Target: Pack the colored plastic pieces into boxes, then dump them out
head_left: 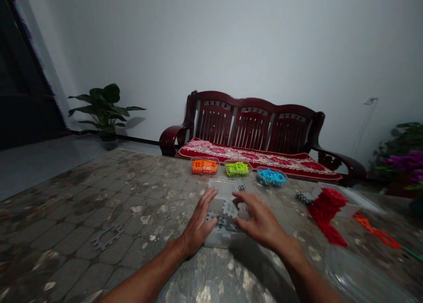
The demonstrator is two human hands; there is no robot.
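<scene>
A clear plastic box (220, 241) stands in front of me with its lid (223, 186) folded back at the far side. Several grey toothed building pieces (224, 223) lie inside it, and one flat grey piece (230, 208) sticks up at a tilt. My left hand (200, 223) rests along the box's left side, fingers stretched out and thumb over the rim. Over the right side is my right hand (261, 219), its fingers and thumb curved but apart, close to the tilted piece. Whether its fingertips touch that piece I cannot tell.
Beyond the box stand tubs of orange (205, 166), lime green (237, 168) and blue pieces (271, 177). To the right are a red assembled shape (327, 212), an orange chain (378, 232) and a clear lid-like container (360, 272). A grey frame (107, 237) lies left.
</scene>
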